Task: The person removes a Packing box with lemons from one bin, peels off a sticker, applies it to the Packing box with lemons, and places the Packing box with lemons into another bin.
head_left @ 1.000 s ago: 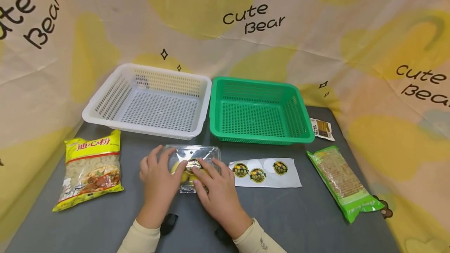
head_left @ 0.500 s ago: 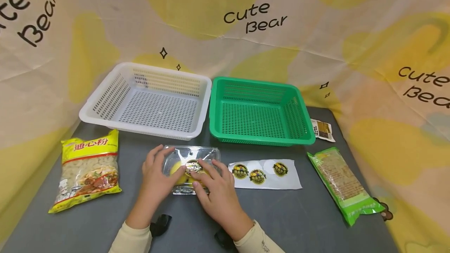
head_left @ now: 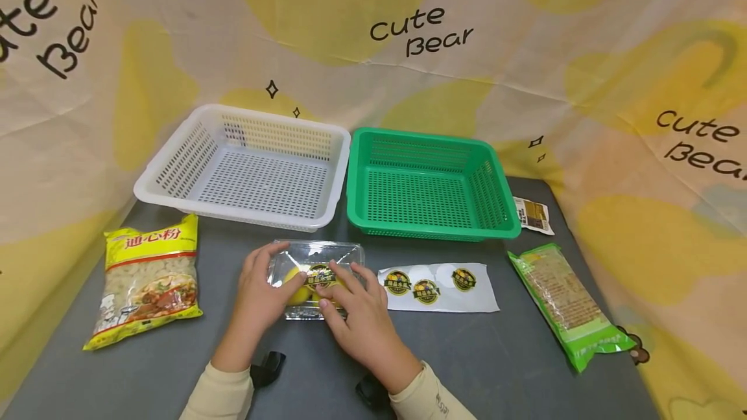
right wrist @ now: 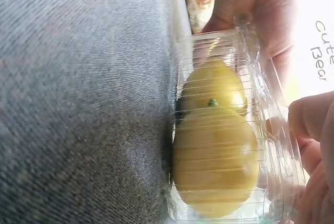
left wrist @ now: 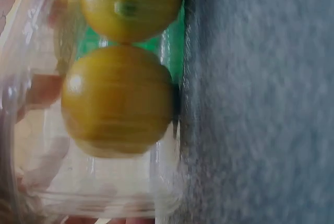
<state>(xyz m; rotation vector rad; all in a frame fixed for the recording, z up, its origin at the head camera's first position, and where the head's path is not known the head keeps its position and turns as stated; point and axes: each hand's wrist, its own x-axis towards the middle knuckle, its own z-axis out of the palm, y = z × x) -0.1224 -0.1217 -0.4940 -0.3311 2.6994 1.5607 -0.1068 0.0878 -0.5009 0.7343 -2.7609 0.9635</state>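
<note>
A clear plastic clamshell box [head_left: 335,251] sits on the grey table with its lid down. Yellow round fruits [left wrist: 117,101] show through its walls, and a round black-and-gold sticker [head_left: 320,275] lies on the lid. My left hand [head_left: 259,293] holds the box's left end, fingers along that side and the thumb on the lid by the sticker's left edge. My right hand [head_left: 362,316] rests spread fingers on the right part of the lid, some at the sticker. Its thumb lies at the front. Both hands hide parts of the box.
Right of the box lies a white sticker sheet [head_left: 484,303]. Behind stand a white basket [head_left: 245,212] and a green basket [head_left: 432,232]. A macaroni bag [head_left: 152,277] lies at left, a green packet [head_left: 572,303] at right, and a small packet [head_left: 533,216] beyond the green basket.
My left forearm has swung left, and the left thumb has drawn back from over the fruit, so more of the sticker and lid shows. My right hand stays nearly in place.
</note>
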